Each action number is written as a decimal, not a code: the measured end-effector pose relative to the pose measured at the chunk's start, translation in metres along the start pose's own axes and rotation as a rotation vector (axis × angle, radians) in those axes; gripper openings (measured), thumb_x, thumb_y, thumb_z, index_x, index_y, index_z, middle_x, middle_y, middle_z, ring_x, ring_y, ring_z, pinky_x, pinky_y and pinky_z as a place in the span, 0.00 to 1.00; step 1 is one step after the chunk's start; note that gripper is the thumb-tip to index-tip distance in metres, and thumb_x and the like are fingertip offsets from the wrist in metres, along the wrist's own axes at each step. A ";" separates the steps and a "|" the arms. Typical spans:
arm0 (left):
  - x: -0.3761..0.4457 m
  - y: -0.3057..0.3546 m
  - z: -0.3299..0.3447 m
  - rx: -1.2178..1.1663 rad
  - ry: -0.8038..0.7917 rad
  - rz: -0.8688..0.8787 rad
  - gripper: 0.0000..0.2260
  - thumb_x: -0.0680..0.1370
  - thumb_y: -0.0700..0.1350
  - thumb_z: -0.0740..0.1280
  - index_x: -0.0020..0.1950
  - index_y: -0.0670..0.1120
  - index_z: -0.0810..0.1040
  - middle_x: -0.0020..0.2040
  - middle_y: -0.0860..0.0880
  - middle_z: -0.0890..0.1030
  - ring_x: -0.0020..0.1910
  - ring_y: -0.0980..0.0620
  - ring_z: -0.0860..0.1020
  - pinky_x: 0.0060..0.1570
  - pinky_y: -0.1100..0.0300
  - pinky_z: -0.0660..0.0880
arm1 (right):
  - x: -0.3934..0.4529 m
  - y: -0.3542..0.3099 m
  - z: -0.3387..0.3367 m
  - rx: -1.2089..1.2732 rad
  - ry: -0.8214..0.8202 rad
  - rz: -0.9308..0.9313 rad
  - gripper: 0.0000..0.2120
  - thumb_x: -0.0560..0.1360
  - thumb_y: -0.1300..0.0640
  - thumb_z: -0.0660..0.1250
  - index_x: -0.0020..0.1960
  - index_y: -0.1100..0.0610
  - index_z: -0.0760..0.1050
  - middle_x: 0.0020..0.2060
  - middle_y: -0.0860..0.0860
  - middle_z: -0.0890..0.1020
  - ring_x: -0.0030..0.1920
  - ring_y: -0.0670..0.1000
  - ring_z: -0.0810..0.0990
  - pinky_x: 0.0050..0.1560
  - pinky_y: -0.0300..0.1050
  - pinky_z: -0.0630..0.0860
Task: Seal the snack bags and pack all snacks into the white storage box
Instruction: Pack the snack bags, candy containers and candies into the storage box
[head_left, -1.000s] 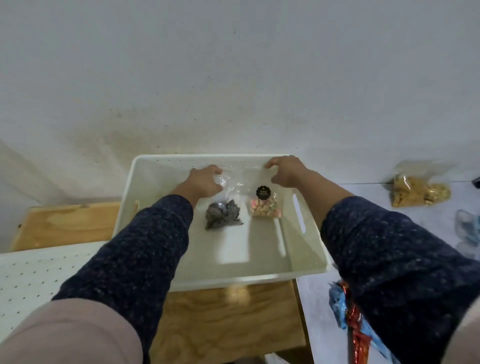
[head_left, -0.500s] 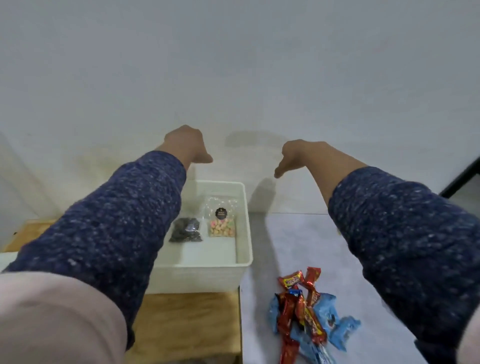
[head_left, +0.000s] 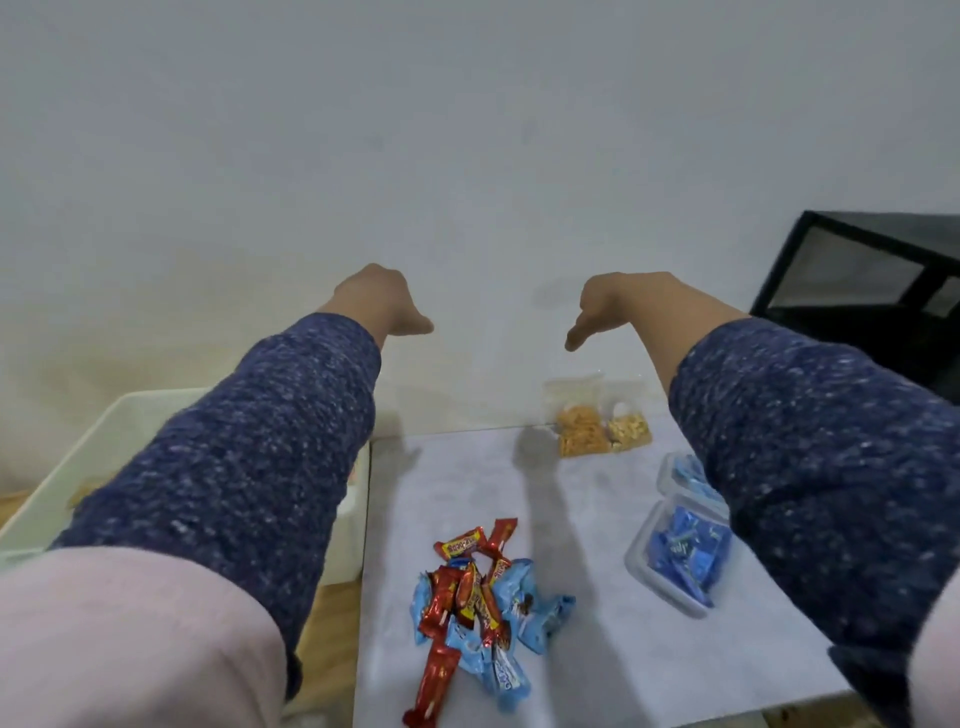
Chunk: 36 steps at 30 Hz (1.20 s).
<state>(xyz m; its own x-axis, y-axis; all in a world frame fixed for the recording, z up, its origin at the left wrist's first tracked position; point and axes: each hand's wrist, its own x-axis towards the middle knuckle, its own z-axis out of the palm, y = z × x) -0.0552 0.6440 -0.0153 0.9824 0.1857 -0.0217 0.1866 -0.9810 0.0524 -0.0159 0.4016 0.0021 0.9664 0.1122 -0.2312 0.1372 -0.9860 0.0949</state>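
Left hand (head_left: 376, 301) and right hand (head_left: 605, 306) are held out in front of the wall, raised above the table; nothing is gripped by either. Fingers are mostly hidden behind the knuckles, thumbs seen pointing inward; both appear loosely relaxed. Sleeves are dark blue flecked knit.

Writing on the wrappers is too blurred to be read; yellow label w/ red lettering is seen on one red bar.

Pale grey table (head_left: 582, 525) is set against a plain white wall (head_left: 467, 130). A black frame (head_left: 872, 291) is seen at far right. White storage box (head_left: 83, 457) is at left, beside the table edge, largely covered by the left arm; contents can't be told.

Counted: 2 clear snack bags (head_left: 602, 428) side by side at the table's back edge, orange and pale pieces inside. 2 clear tubs (head_left: 675, 556) of blue packets at right. 1 pile of red and blue wrapped candies (head_left: 478, 603) near the front; approx. a dozen, exact no. unclear.
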 end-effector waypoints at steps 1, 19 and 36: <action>-0.001 0.011 -0.001 -0.003 -0.001 0.019 0.26 0.74 0.59 0.66 0.60 0.39 0.74 0.54 0.42 0.75 0.54 0.43 0.75 0.45 0.55 0.71 | -0.003 0.009 0.000 0.009 0.006 0.017 0.34 0.67 0.39 0.71 0.65 0.59 0.71 0.64 0.54 0.75 0.61 0.59 0.75 0.61 0.56 0.73; 0.074 0.185 0.111 -0.077 -0.253 0.088 0.28 0.75 0.59 0.66 0.65 0.39 0.71 0.63 0.42 0.74 0.60 0.43 0.75 0.47 0.56 0.69 | 0.085 0.161 0.082 0.067 -0.115 0.124 0.37 0.67 0.40 0.71 0.70 0.56 0.67 0.68 0.53 0.71 0.67 0.58 0.71 0.67 0.56 0.69; 0.168 0.277 0.318 -0.656 -0.345 -0.163 0.26 0.75 0.48 0.68 0.71 0.52 0.64 0.62 0.38 0.67 0.52 0.40 0.75 0.46 0.59 0.70 | 0.273 0.219 0.253 0.395 -0.267 -0.273 0.25 0.74 0.50 0.69 0.69 0.52 0.70 0.71 0.50 0.69 0.69 0.53 0.69 0.66 0.43 0.63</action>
<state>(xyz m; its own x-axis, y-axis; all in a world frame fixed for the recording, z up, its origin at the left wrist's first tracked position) 0.1581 0.3859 -0.3225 0.9025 0.1914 -0.3858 0.4036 -0.6882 0.6029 0.2226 0.1849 -0.2849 0.8113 0.3864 -0.4387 0.2340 -0.9023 -0.3620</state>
